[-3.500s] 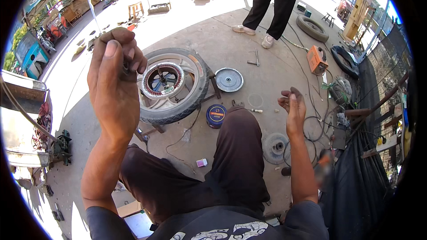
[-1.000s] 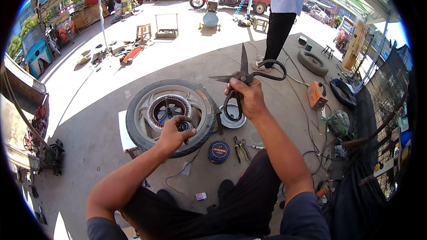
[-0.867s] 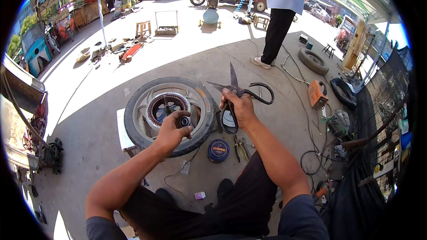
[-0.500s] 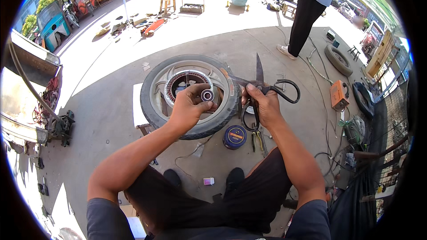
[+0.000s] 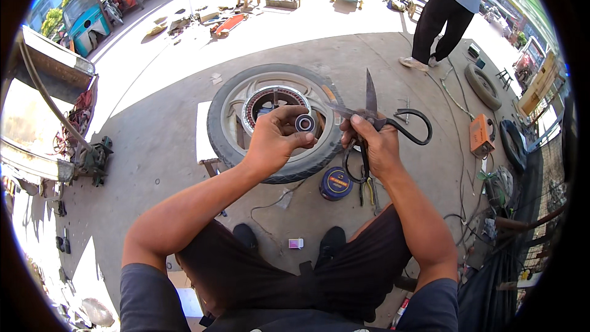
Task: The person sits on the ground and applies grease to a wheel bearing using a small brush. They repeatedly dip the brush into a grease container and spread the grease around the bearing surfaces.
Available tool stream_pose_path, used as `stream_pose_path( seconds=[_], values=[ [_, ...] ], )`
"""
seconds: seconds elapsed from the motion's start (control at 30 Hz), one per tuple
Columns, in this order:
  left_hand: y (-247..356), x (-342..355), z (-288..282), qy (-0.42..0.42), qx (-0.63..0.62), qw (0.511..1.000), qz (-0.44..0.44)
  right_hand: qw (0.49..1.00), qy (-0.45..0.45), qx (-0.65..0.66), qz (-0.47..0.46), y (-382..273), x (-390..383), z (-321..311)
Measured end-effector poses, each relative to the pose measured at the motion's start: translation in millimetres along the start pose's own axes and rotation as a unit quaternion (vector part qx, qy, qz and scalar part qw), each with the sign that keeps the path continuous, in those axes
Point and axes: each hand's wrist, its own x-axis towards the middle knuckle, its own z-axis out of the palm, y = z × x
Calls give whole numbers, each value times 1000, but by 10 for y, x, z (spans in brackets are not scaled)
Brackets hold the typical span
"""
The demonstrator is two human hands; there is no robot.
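Observation:
My left hand (image 5: pixel 275 138) pinches a small round ball bearing (image 5: pixel 305 123) between thumb and fingers, its ring face turned toward me. In my right hand (image 5: pixel 376 146) is a pair of large black-handled scissors (image 5: pixel 371 95), blades spread apart and pointing away. One blade points left toward the bearing without touching it. Below both hands lies a motorcycle-type wheel (image 5: pixel 216 110) with its tyre on. Its open hub (image 5: pixel 270 93) shows a ring of copper-coloured windings, partly covered by my left hand.
A blue round tin (image 5: pixel 335 183) stands by the wheel, beside yellow-handled pliers (image 5: pixel 370 192). Between my feet lies a small pink-and-white box (image 5: pixel 296 243). At right are an orange machine (image 5: pixel 482 138), cables and loose tyres (image 5: pixel 482 87). Another person (image 5: pixel 439 37) stands beyond.
My view has shifted slightly, so the scene sits further right. The bearing has turned a little in my left fingers. The other person has changed stance, and both legs now show.

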Motion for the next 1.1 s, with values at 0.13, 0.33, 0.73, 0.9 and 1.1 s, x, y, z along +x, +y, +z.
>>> stream_pose_path(
  seconds=[0.13, 0.33, 0.73, 0.9, 1.1],
  values=[
    [-12, -22, -20, 3, 3, 1000, 18, 1000, -18, -9, 11, -8, -50, 34],
    [-60, -39, -24, 12, 65, 996, 56, 999, -49, 0, 14, 14, -83, 50],
    [15, -29, 40, 25, -28, 999, -25, 997, -53, -56, 26, 30, -123, 84],
    [27, -35, 69, 34, -28, 999, -25, 996, -59, -59, 21, 30, -131, 101],
    [17, -36, 74, 34, -18, 999, -18, 997, -55, -59, 16, 28, -127, 123]
  ],
)
